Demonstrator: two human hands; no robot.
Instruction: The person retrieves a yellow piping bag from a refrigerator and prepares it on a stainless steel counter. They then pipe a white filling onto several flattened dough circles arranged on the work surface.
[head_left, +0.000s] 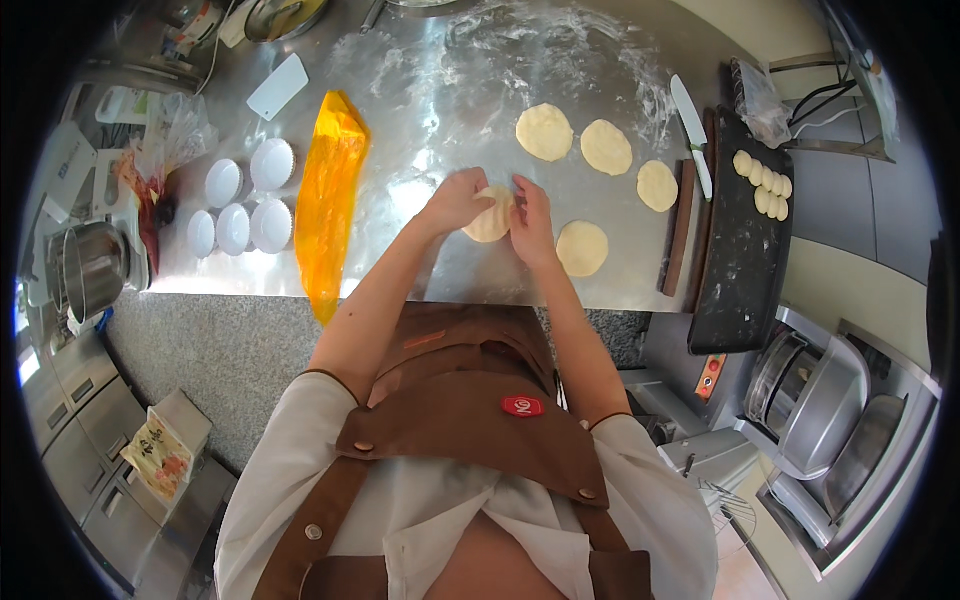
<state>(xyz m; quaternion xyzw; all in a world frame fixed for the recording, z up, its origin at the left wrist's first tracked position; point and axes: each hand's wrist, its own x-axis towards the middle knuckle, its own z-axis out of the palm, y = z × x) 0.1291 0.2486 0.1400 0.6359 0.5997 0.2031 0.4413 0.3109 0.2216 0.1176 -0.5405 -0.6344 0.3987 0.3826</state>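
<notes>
A flat round of pale dough (491, 220) lies before me on the steel worktable (405, 262). My left hand (459, 201) grips its left edge, with the thumb over the top. At the opposite edge, my right hand (531, 217) touches the dough with its fingers curled; part of the rim is hidden there. More flattened dough rounds lie to the right: one near my right wrist (583, 248), one farther back (544, 133), another beside that (607, 148) and one nearer the bar (657, 186).
An orange plastic piping bag (330, 202) lies left, its tip past the table edge. Beyond it are several white fluted cups (271, 226) and a white scraper (278, 87). A brown bar (679, 229), a knife (691, 127) and a black baking tray (739, 277) with small dough pieces (766, 182) are right.
</notes>
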